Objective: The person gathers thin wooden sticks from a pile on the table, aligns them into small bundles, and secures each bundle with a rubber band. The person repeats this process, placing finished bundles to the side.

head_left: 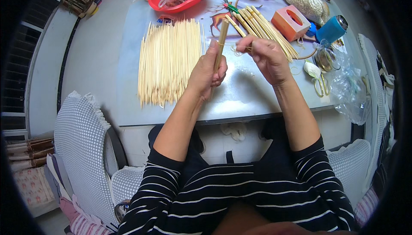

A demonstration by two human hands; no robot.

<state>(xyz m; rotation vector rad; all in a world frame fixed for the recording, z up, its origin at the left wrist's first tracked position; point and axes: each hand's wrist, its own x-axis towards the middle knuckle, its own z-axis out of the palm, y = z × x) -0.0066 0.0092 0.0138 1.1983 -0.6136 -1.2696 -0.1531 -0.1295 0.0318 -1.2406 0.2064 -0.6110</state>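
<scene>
My left hand (209, 66) grips a small bundle of thin wooden sticks (223, 30), held nearly upright above the table. A thin string or rubber band (229, 43) runs from the bundle's upper part to my right hand (265, 55), whose fingertips pinch it. Loose string hangs between the hands. Left of my hands, a wide layer of loose wooden sticks (170, 61) lies side by side on the table. Beyond my right hand lie tied bundles of sticks (264, 26), set at a slant.
A red plastic basin (180, 8) with a clear bag stands at the far left. To the right are a tissue box (290, 22), a blue flask (332, 29), gold-handled scissors (318, 87) and a crumpled plastic bag (349, 85). The table's front edge (199, 122) faces me.
</scene>
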